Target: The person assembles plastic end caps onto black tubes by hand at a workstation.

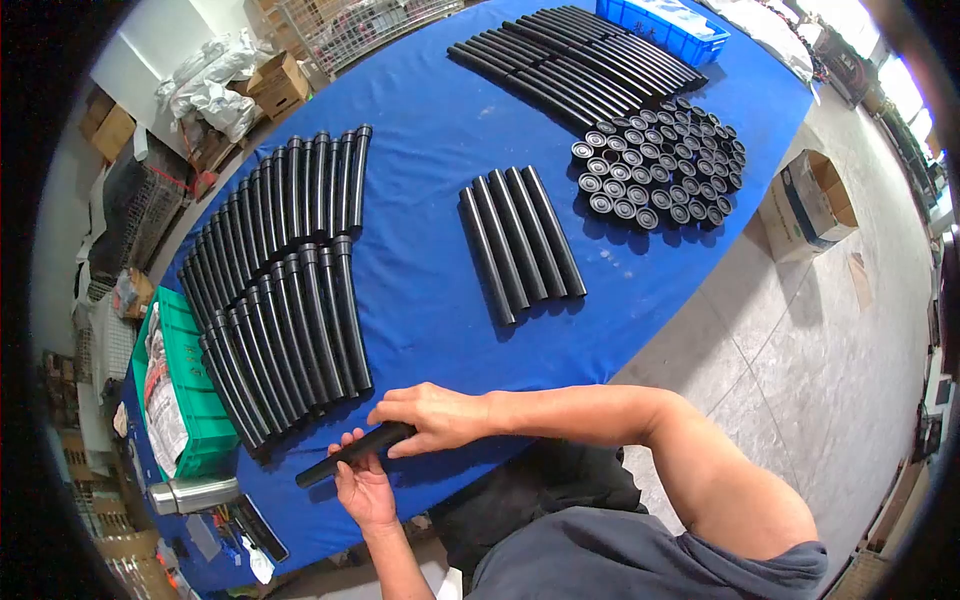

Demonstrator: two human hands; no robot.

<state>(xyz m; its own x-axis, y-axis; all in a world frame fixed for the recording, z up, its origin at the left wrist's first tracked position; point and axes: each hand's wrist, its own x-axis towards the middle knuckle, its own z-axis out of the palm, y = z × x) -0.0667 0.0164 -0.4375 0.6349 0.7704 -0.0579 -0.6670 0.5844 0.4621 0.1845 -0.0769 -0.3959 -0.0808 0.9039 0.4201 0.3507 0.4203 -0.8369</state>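
Observation:
A short black tube lies aslant across both hands at the table's near edge. My left hand holds it from below near the middle, palm up. My right hand is wrapped over its upper right end and hides that end. Farther up, several loose black tubes lie side by side. To their right is a cluster of round black caps. Two rows of black tubes with wider top ends lie on the left.
The blue-covered table carries more black tubes and a blue crate at the far side. At the left are a green crate, a metal flask and small tools. A cardboard box stands on the floor at right.

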